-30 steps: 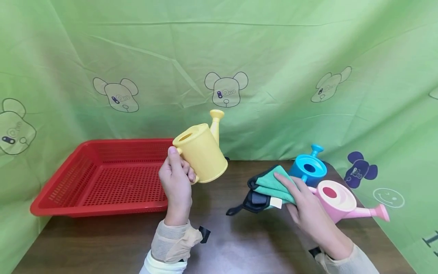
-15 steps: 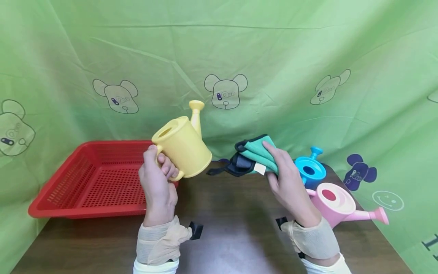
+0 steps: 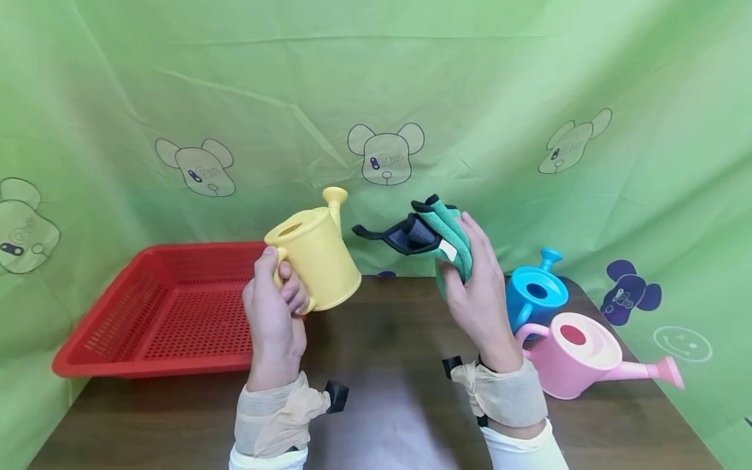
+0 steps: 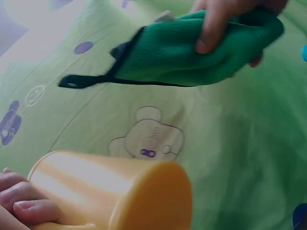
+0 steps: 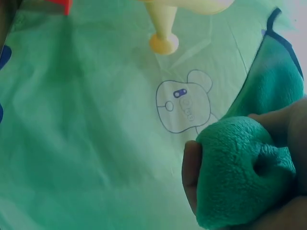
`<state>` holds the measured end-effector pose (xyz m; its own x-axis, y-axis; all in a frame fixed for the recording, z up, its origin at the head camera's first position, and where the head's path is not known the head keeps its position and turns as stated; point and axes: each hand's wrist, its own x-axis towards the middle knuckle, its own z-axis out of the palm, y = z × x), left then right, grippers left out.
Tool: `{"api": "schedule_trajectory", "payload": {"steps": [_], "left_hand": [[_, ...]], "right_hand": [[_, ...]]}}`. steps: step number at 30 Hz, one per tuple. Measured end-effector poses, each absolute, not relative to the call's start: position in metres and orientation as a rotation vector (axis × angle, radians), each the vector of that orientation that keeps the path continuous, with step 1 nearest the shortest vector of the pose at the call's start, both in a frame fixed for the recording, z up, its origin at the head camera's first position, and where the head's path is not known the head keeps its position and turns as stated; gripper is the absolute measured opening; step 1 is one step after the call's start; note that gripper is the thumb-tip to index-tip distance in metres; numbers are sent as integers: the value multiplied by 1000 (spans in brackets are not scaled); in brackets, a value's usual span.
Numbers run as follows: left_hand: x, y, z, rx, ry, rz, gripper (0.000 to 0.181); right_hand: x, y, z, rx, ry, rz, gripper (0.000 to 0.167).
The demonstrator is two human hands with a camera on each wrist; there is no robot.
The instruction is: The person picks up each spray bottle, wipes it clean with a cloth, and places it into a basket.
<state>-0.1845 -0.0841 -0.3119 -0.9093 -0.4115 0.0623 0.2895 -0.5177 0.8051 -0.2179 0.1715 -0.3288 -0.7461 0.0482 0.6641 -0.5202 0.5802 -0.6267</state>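
My left hand point(image 3: 275, 313) grips the handle of a yellow watering can point(image 3: 320, 261) and holds it up above the table, spout upward. In the left wrist view the can point(image 4: 110, 187) lies sideways, its base toward the right, with curled fingers point(image 4: 29, 203) at its handle. Across from it, my right hand point(image 3: 478, 294) holds a folded green cloth point(image 3: 452, 228) with black edging, a dark inner side, a white tag and a hanging loop. Thumb and fingers close round the bunched cloth point(image 5: 240, 172) in the right wrist view. Cloth and can are apart.
A red perforated basket point(image 3: 158, 365) stands at the left of the brown table point(image 3: 376, 405). At the right, a blue watering can point(image 3: 537, 294) stands behind a pink watering can point(image 3: 578, 359) whose spout points right. A green printed curtain point(image 3: 282, 85) hangs behind.
My right hand has lifted the green cloth up and left, away from the blue and pink cans, and turned it more upright. The left hand has moved the yellow can leftward.
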Motion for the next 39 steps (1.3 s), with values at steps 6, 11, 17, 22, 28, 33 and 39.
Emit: {"api": "schedule_trajectory", "payload": {"steps": [6,11,17,22,28,33,39], "left_hand": [[-187,-70,-308,151,-1255,-2351,44],[-186,-58,-310,49,-1246,-2303,51],[-186,-48,-313,4,-1256,-2315,57],[-187,-40,-318,43,-1297,-2312,57],[-188,-29,-321,68,-1368,-2279,48],[-185,-21,-325,61,-1457,-2258,43],[-183,-18,-328,59,-1578,-2193,43]], "right_hand": [[-219,162,-322,372,-2067,1279,60],[-221,150,-319,456,-2043,1278,58],[-218,132,-325,473,-2066,1167,59],[-213,124,-334,563,-2046,1043,67],[-212,119,-339,701,-2024,907,76],[-210,120,-343,759,-2047,848,79],[-209,120,-347,896,-2054,887,70]]}}
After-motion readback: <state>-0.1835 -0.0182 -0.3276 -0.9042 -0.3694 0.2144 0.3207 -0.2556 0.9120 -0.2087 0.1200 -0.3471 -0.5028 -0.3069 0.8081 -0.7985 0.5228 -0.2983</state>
